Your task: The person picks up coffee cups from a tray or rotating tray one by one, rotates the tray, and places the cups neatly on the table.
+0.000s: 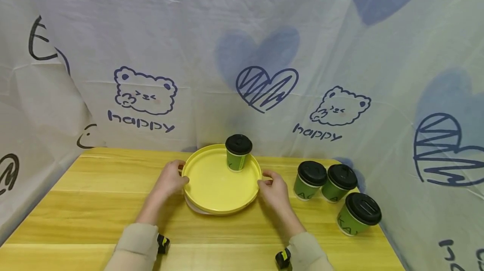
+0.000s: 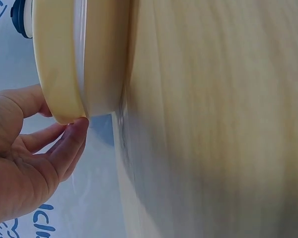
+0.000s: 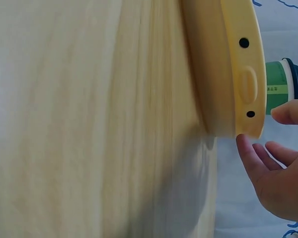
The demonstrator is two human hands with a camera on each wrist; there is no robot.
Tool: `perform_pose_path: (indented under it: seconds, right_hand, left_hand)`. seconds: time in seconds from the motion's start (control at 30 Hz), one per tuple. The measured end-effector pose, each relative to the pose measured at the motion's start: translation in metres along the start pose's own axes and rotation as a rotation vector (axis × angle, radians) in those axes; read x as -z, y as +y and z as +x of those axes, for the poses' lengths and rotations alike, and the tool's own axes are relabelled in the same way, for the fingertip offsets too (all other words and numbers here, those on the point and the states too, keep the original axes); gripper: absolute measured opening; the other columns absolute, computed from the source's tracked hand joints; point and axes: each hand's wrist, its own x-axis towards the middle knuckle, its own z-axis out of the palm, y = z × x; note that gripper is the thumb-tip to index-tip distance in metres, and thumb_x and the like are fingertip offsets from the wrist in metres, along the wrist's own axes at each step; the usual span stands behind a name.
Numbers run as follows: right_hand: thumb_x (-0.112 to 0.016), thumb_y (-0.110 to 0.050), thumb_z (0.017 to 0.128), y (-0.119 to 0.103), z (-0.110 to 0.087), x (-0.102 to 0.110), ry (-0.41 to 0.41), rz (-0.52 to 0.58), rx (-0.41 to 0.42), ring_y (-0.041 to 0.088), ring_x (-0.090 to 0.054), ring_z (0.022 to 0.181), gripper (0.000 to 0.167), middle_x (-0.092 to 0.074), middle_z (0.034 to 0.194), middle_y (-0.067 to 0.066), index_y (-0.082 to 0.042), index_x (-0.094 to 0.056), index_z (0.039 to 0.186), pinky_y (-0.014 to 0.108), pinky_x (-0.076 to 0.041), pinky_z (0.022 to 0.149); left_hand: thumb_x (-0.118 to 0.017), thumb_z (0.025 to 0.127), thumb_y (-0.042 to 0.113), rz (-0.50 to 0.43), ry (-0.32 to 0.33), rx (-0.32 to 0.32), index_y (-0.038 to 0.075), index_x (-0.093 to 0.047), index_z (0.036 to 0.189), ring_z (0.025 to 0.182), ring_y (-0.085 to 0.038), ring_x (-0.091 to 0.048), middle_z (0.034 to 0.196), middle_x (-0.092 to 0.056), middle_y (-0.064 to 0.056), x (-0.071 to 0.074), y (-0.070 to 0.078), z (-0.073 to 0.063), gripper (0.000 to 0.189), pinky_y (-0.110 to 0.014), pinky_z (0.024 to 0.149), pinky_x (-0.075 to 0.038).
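A round yellow tray [image 1: 211, 187] with a raised rim sits on the wooden table. At its far side stands a green paper cup [image 1: 236, 161] with a black lid. My left hand [image 1: 174, 178] pinches the tray's left rim, the thumb over its edge and the fingertips beneath. Opposite it, my right hand [image 1: 274, 189] is at the right rim. In the right wrist view a fingertip [image 3: 243, 144] touches the rim's edge, while the thumb [image 3: 285, 111] stands slightly apart from it. That side of the rim carries two black dots and an oval bump.
To the right stand three more lidded green cups: one cup [image 1: 307, 187] touching or nearly touching another cup [image 1: 334, 189], and a nearer cup [image 1: 351, 220] by the table's right edge. A whitish sheet [image 1: 211, 107] with hearts and bears hangs behind the table [image 1: 113, 187].
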Motion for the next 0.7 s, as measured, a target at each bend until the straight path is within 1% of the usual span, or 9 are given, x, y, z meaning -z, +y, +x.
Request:
perform_pose_path:
  seconds: [0.1, 0.3, 0.5, 0.7]
  right_hand:
    - [-0.063, -0.018, 0.088, 0.001, 0.006, -0.001, -0.008, -0.027, 0.012, 0.021, -0.064, 0.099, 0.044, -0.064, 0.123, 0.008, -0.006, -0.059, 0.13, 0.03, -0.055, 0.075]
    - [-0.061, -0.016, 0.087, 0.003, 0.013, -0.002, -0.019, -0.08, 0.049, 0.02, -0.065, 0.095, 0.042, -0.066, 0.118, 0.012, -0.004, -0.061, 0.128, 0.029, -0.055, 0.072]
    - [-0.061, -0.011, 0.086, 0.004, 0.015, -0.005, -0.028, -0.084, 0.073, 0.019, -0.065, 0.092, 0.041, -0.067, 0.118, 0.013, -0.002, -0.062, 0.126, 0.027, -0.053, 0.07]
    - [-0.06, -0.011, 0.087, 0.002, 0.012, -0.006, -0.033, -0.078, 0.049, 0.018, -0.064, 0.092, 0.04, -0.067, 0.117, 0.011, -0.004, -0.061, 0.127, 0.026, -0.052, 0.069]
  left_hand:
    - [-0.062, 0.079, 0.001, 0.003, -0.004, -0.001, -0.014, -0.044, 0.133, 0.11, -0.04, -0.06, 0.127, -0.054, -0.03, 0.0, 0.0, 0.003, 0.059, -0.044, 0.091, -0.056]
    - [-0.062, 0.077, -0.001, 0.012, -0.004, -0.022, -0.015, -0.046, 0.131, 0.112, -0.041, -0.06, 0.126, -0.056, -0.031, 0.0, 0.0, 0.009, 0.058, -0.044, 0.091, -0.056]
    - [-0.063, 0.077, -0.001, 0.03, -0.011, -0.018, -0.014, -0.046, 0.132, 0.114, -0.041, -0.059, 0.126, -0.056, -0.03, 0.001, 0.002, 0.013, 0.058, -0.045, 0.094, -0.055]
    - [-0.06, 0.079, 0.0, 0.066, -0.002, -0.02, -0.013, -0.047, 0.131, 0.113, -0.041, -0.058, 0.126, -0.056, -0.029, 0.001, 0.001, 0.015, 0.055, -0.047, 0.095, -0.053]
